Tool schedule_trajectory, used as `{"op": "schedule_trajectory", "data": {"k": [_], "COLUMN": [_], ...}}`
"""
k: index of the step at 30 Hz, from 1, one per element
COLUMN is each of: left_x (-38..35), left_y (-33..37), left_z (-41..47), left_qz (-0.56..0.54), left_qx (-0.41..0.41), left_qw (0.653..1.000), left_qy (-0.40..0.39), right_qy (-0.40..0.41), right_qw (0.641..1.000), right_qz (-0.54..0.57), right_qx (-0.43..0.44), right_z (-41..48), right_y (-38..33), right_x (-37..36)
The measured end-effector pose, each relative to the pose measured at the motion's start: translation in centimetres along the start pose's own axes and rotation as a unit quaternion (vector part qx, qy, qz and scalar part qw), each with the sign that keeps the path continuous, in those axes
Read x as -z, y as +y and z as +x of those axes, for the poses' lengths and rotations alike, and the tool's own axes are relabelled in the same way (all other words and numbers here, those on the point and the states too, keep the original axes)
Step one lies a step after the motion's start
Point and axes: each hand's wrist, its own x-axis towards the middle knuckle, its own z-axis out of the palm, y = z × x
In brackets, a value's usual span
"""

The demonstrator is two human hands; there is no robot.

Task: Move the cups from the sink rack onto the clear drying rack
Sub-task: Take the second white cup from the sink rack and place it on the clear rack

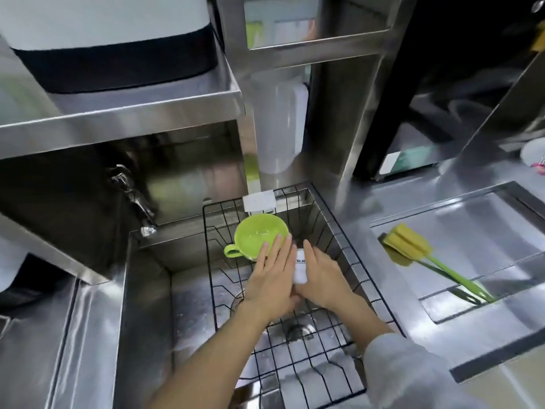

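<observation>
Lifting the small white printed cup [300, 268] cleanly means both hands, left hand [269, 283] and right hand [323, 280], closing around it; fingers [309, 252] look loosely cupped, grip uncertain, beside the lime-green handled plastic cup [256, 236].

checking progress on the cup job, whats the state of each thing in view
green cup: in the sink rack, tilted with its mouth toward the camera, empty
white cup: in the sink rack, between both hands
left hand: flat fingers, resting against both cups
right hand: curled on the white cup
sink rack: black wire, sitting in the sink
brush: lying on the clear drying rack
</observation>
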Motion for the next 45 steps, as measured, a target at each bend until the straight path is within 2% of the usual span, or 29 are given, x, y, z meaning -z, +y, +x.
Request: {"op": "schedule_trajectory", "data": {"k": [8, 14, 19, 22, 25, 30, 36, 40, 45], "left_x": [0.3, 2.7, 6.4, 9.0, 11.7, 13.9, 17.7, 19.6, 20.4], "left_y": [0.6, -0.6, -2.5, -5.2, -12.2, -12.0, -21.4, -27.0, -33.5], "left_z": [-0.5, -1.7, -4.4, -6.8, -13.4, -15.2, -25.4, -31.0, -36.6], "left_qz": [-0.029, -0.180, -0.220, -0.203, -0.221, -0.273, -0.200, -0.170, -0.128], "left_qx": [0.001, -0.012, 0.007, 0.017, 0.038, 0.028, 0.056, 0.077, 0.107], "left_qw": [1.000, 0.978, 0.958, 0.948, 0.918, 0.893, 0.876, 0.873, 0.872], "left_qy": [0.000, 0.109, 0.183, 0.246, 0.326, 0.356, 0.435, 0.450, 0.460], "right_qy": [0.002, 0.050, 0.089, 0.103, 0.126, 0.152, 0.195, 0.201, 0.172], "right_qw": [1.000, 0.998, 0.992, 0.989, 0.975, 0.966, 0.931, 0.911, 0.901], "right_qz": [-0.019, 0.010, 0.010, 0.014, -0.009, -0.009, 0.026, 0.045, 0.068], "right_qx": [-0.008, 0.029, 0.085, 0.108, 0.180, 0.209, 0.308, 0.358, 0.393], "right_z": [-0.9, -2.3, -4.1, -5.3, -7.8, -8.6, -11.4, -12.7, -13.4], "right_y": [-0.3, -2.6, -7.1, -11.6, -21.5, -23.4, -36.3, -43.6, -51.5], "right_x": [0.5, 2.9, 5.4, 6.6, 5.7, 6.5, 2.6, 0.2, -3.4]}}
